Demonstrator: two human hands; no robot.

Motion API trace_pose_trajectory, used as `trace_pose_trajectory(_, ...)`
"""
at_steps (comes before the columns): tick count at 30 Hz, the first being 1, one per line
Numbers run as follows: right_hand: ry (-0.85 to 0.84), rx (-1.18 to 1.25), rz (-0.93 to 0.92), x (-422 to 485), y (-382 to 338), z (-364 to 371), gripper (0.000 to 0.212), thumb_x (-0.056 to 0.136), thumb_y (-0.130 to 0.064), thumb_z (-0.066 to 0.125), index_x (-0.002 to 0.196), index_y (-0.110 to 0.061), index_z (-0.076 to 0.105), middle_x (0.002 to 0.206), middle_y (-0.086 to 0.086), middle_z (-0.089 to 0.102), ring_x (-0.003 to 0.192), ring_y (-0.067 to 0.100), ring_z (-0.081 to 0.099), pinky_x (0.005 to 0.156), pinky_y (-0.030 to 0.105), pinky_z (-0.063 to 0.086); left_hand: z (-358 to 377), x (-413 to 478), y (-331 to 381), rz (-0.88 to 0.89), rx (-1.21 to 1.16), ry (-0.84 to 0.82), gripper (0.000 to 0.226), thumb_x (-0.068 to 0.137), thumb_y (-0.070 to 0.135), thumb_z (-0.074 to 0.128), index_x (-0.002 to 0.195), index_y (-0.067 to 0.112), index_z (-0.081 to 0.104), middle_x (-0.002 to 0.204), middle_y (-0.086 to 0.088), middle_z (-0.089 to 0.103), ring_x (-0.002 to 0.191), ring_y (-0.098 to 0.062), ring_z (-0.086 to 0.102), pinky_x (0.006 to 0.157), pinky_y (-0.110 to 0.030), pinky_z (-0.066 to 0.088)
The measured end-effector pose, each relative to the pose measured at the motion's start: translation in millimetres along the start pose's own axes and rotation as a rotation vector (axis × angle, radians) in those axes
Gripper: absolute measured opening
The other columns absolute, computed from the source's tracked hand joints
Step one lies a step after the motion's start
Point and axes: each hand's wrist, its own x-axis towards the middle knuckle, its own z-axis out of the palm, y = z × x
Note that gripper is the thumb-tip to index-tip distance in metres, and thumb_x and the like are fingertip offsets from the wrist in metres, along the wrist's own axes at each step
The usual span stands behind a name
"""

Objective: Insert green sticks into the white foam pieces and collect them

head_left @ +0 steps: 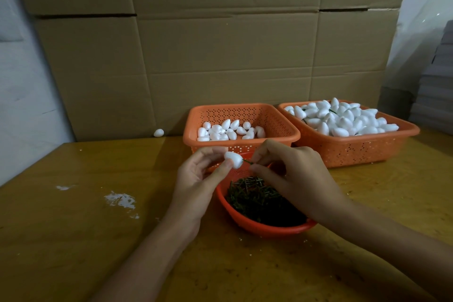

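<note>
On wooden table [73, 228], white stains [121, 200], loose foam piece [158, 132] beside cardboard wall [220, 56]

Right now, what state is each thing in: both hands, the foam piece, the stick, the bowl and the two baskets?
Left hand: pinches the white egg-shaped foam piece.
Right hand: pinches the thin green stick, tip at the foam.
Round orange plastic bowl: holds heaped loose green sticks.
Left orange plastic basket: low layer of foam.
Right orange plastic basket: heaped with foam.
</note>
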Motion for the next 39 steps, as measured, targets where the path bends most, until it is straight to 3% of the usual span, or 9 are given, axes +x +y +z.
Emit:
trace_pose_trajectory(3, 0.001, 0.005, 0.007, -0.5, 2.0, 0.1, 0.013, 0.091, -0.031, 0.077, 0.101, -0.029, 0.070, 0.093, -0.022, 0.075, 0.091, -0.008, 0.069, 0.074, 0.025, 0.058, -1.8, 1.4, -1.3, -0.040, -0.041, 0.040, 0.023, 0.079, 0.036, 0.088, 0.101, 0.035, 0.078, 0.117, -0.001, 0.078, 0.118, -0.019, 0.071, 0.100, -0.035, 0.052)
trace_pose_trajectory(6, -0.019, 0.019, 0.002, -0.8, 2.3, -0.1, 0.013, 0.092, -0.028, 0.075, 0.104, -0.027, 0.072, 0.097, -0.021, 0.075, 0.095, -0.007, 0.069, 0.079, 0.028, 0.060, -2.8, 1.7, -1.3, -0.049, -0.038, 0.063, 0.032, 0.070, 0.046, 0.087, 0.099, 0.035, 0.078, 0.117, -0.002, 0.078, 0.117, -0.022, 0.072, 0.102, -0.041, 0.052)
trace_pose_trajectory(11, -0.008, 0.043, -0.013, -1.1, 2.0, -0.7, 0.012, 0.092, -0.025, 0.076, 0.103, -0.026, 0.070, 0.096, -0.020, 0.075, 0.095, -0.008, 0.069, 0.079, 0.028, 0.060, -2.8, 0.9, 0.4, -0.031, -0.003, 0.067, 0.032, 0.070, 0.048, 0.087, 0.097, 0.035, 0.078, 0.114, -0.001, 0.079, 0.115, -0.019, 0.072, 0.099, -0.037, 0.053)
trace_pose_trajectory(15, 0.039, 0.042, -0.021, -0.9, 1.3, 0.0, 0.011, 0.093, -0.029, 0.073, 0.102, -0.026, 0.068, 0.094, -0.022, 0.073, 0.092, -0.009, 0.069, 0.076, 0.022, 0.058, -3.2, 1.2, 0.6, -0.032, 0.012, 0.083, 0.022, 0.075, 0.036, 0.087, 0.095, 0.034, 0.078, 0.111, -0.002, 0.079, 0.113, -0.021, 0.073, 0.101, -0.039, 0.054)
trace_pose_trajectory(21, 0.019, 0.037, -0.061, -0.6, 2.1, 0.9, 0.012, 0.093, -0.028, 0.074, 0.103, -0.024, 0.067, 0.097, -0.018, 0.075, 0.093, -0.008, 0.070, 0.075, 0.024, 0.059, -1.7, -1.9, 2.3, 0.014, 0.112, 0.027, 0.025, 0.074, 0.036, 0.093, 0.092, 0.032, 0.077, 0.106, 0.002, 0.080, 0.110, -0.011, 0.073, 0.089, -0.025, 0.051)
trace_pose_trajectory(26, -0.019, 0.031, -0.116, -1.1, -0.2, -1.1, 0.016, 0.095, -0.036, 0.067, 0.101, -0.028, 0.055, 0.086, -0.020, 0.073, 0.074, -0.013, 0.067, 0.064, 0.021, 0.057, -1.3, -3.5, -0.1, 0.065, 0.181, 0.026, 0.033, 0.066, 0.047, 0.088, 0.092, 0.029, 0.076, 0.104, 0.002, 0.080, 0.109, -0.013, 0.073, 0.091, -0.033, 0.052)
trace_pose_trajectory(30, -0.084, 0.061, -0.138, -2.6, 1.9, 0.5, 0.016, 0.097, -0.034, 0.068, 0.102, -0.026, 0.054, 0.078, -0.018, 0.073, 0.059, -0.004, 0.068, 0.054, 0.022, 0.055, -5.1, -2.2, -2.5, 0.070, 0.194, 0.020, 0.036, 0.067, 0.047, 0.089, 0.094, 0.026, 0.077, 0.106, 0.001, 0.080, 0.112, -0.017, 0.073, 0.092, -0.038, 0.055)
trace_pose_trajectory(35, -0.127, 0.082, -0.143, -0.5, 3.4, -0.4, 0.017, 0.097, -0.034, 0.067, 0.107, -0.026, 0.055, 0.091, -0.017, 0.078, 0.061, -0.004, 0.069, 0.057, 0.022, 0.057, -4.7, -2.0, -1.8, 0.080, 0.222, 0.025, 0.036, 0.067, 0.047, 0.089, 0.096, 0.029, 0.077, 0.106, 0.003, 0.080, 0.111, -0.015, 0.072, 0.097, -0.047, 0.056)
trace_pose_trajectory(39, -0.065, 0.118, -0.077, 6.8, 5.8, -3.6, 0.020, 0.094, -0.030, 0.073, 0.107, -0.024, 0.058, 0.089, -0.020, 0.078, 0.065, -0.005, 0.070, 0.063, 0.025, 0.059, -2.3, -3.4, -0.2, 0.073, 0.177, 0.003, 0.054, 0.069, 0.043, 0.091, 0.118, 0.036, 0.072, 0.116, 0.002, 0.079, 0.118, -0.016, 0.071, 0.104, -0.053, 0.053)
